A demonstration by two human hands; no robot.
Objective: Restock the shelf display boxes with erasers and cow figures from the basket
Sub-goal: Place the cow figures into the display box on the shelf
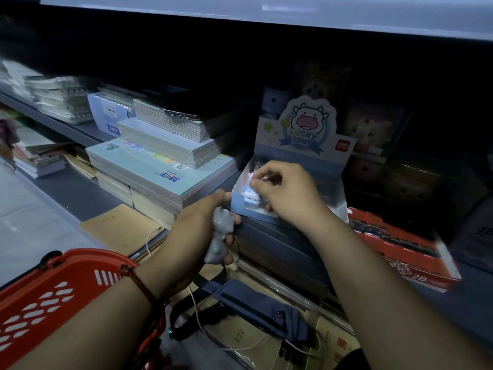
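Note:
A pale blue "Lucky Cow" display box (301, 156) stands on the shelf with a cartoon cow header card. Small white and blue cow figures (252, 197) lie in its open tray. My right hand (286, 193) reaches into the tray, its curled fingers pinching a figure there. My left hand (202, 228) hovers just left of the box's front corner and grips grey-white cow figures (220, 236) bunched in its palm. The red plastic basket (56, 295) sits at the lower left, under my left forearm; its contents are hidden.
Stacks of notebooks and paper pads (165, 161) fill the shelf to the left. A red 2B pencil box (400, 249) lies to the right. A grey pouch with a strap (264, 311) and a white cable rest on brown notebooks below. Dim plush boxes stand behind.

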